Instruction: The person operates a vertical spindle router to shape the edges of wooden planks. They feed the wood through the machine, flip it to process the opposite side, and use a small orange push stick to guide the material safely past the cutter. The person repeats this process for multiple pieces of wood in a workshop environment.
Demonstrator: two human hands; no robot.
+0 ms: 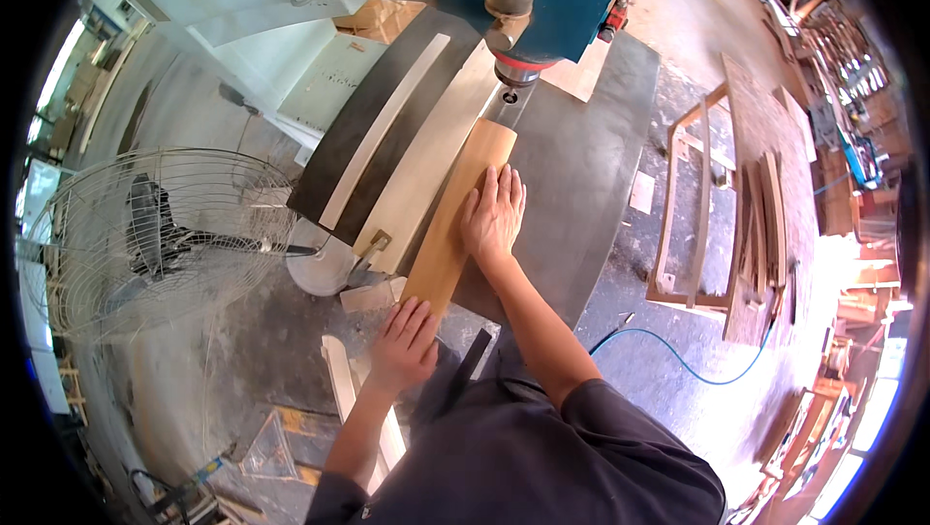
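Note:
A smooth wooden board (457, 210) lies lengthwise on the dark metal machine table (572, 196), its far end just short of the spindle chuck (511, 89). My right hand (496, 215) rests flat on the board's right side, fingers stretched forward. At the near end, my left hand (407, 346) has its fingers curled over the board; the thumb is hidden. Along the board's left side runs a pale wooden fence strip (426, 157) with a small metal clamp (380, 240) at its near end.
The blue machine head (562, 2) hangs over the table. A wire-cage fan (165, 244) stands at the left. To the right, a wooden frame (697, 205) leans by a panel (765, 138) holding curved wood pieces. A blue hose (678, 360) crosses the floor.

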